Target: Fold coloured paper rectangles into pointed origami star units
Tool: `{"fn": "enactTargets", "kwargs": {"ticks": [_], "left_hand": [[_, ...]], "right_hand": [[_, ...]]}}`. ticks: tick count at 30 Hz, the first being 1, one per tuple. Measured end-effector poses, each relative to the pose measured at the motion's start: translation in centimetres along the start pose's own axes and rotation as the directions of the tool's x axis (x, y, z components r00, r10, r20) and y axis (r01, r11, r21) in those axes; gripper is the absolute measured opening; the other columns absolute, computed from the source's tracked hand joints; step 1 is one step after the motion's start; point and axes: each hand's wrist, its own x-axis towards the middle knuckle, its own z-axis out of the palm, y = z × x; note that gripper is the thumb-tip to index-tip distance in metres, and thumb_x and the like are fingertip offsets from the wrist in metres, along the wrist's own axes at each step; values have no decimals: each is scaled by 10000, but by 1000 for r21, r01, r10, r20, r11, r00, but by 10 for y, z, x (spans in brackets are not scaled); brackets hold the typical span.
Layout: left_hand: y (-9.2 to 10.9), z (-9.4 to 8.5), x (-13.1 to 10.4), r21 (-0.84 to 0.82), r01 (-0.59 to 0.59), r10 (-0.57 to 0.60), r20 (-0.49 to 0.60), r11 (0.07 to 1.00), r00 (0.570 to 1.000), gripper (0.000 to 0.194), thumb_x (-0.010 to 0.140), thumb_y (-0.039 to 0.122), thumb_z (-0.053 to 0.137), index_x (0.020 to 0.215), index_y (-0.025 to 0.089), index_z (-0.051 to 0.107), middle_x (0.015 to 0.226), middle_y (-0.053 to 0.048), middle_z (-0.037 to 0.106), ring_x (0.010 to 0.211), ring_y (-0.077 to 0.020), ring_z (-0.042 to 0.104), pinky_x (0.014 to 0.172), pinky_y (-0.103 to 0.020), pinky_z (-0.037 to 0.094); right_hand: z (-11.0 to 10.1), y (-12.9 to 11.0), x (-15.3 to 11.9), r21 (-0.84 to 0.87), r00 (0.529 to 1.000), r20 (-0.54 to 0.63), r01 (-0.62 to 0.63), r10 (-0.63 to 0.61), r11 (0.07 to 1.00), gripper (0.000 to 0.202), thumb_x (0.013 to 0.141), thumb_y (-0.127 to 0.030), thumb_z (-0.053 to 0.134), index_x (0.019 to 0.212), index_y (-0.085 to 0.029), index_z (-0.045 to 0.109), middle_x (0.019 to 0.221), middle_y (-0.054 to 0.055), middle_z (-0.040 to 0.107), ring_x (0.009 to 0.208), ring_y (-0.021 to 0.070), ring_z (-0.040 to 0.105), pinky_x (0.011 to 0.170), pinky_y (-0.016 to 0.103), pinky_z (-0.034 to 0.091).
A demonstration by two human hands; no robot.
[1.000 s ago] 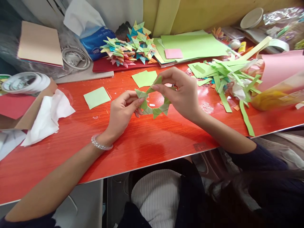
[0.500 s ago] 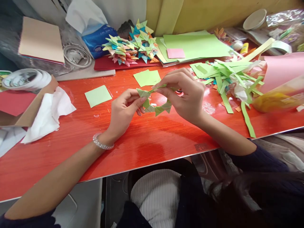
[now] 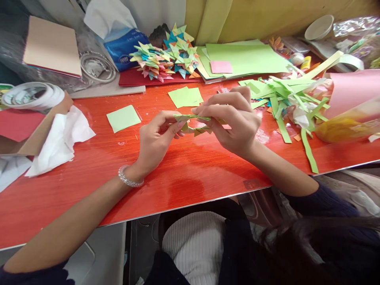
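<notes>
A ring of folded green paper point(image 3: 191, 118) is held above the red table between both hands, seen nearly edge-on. My left hand point(image 3: 157, 138) pinches its left end between thumb and fingers. On the other side, my right hand point(image 3: 233, 118) grips the ring with thumb and fingertips, its back hiding part of the paper. Behind the ring lie overlapping green squares point(image 3: 185, 97). Left of them, a paler green square point(image 3: 124, 118) lies flat on the table.
Star-like folded paper pieces point(image 3: 154, 61) and a blue tissue pack point(image 3: 124, 49) stand at the back. Green sheets point(image 3: 246, 57) lie behind my right hand. Paper strips point(image 3: 279, 95) and a pink roll point(image 3: 353, 91) are at right, tape rolls point(image 3: 32, 95) at left.
The green ring has tipped from showing its open middle to nearly edge-on. My right hand's fingers have shifted and spread over it; my left hand keeps its pinch.
</notes>
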Motion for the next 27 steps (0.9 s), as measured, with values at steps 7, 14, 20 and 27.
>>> {"fn": "enactTargets", "kwargs": {"ticks": [7, 14, 20, 27], "left_hand": [[0, 0, -1, 53, -27, 28, -15, 998, 1000, 65, 845, 274, 633, 899, 240, 649, 794, 20, 685, 658, -104, 645, 638, -264, 557], [-2, 0, -1, 75, -67, 68, -5, 995, 998, 81, 857, 283, 617, 916, 249, 660, 814, 19, 687, 706, -114, 646, 698, -292, 555], [-1, -2, 0, 150, -71, 73, -7, 986, 997, 82, 852, 306, 622, 886, 246, 667, 845, 10, 700, 750, -124, 646, 747, -303, 543], [-1, -1, -1, 167, -102, 103, 2, 981, 995, 102, 863, 322, 607, 905, 252, 667, 863, 10, 699, 775, -123, 647, 749, -295, 563]], "right_hand": [[-5, -4, 1, -78, 997, 68, 40, -35, 996, 223, 950, -359, 439, 967, -287, 649, 1014, 20, 693, 985, 217, 639, 953, 508, 390], [-5, -6, -2, -242, 979, -25, 190, -202, 951, 109, 921, -279, 529, 946, -311, 630, 989, -26, 723, 867, 152, 666, 852, 411, 445], [-9, -2, -1, -277, 990, 29, 141, -138, 950, 186, 952, -354, 473, 1011, -305, 642, 1034, 13, 715, 948, 181, 652, 889, 435, 437], [-14, -4, -1, -145, 988, 153, 54, -32, 988, 199, 937, -438, 468, 949, -343, 642, 987, 1, 725, 983, 185, 661, 864, 395, 463]]}}
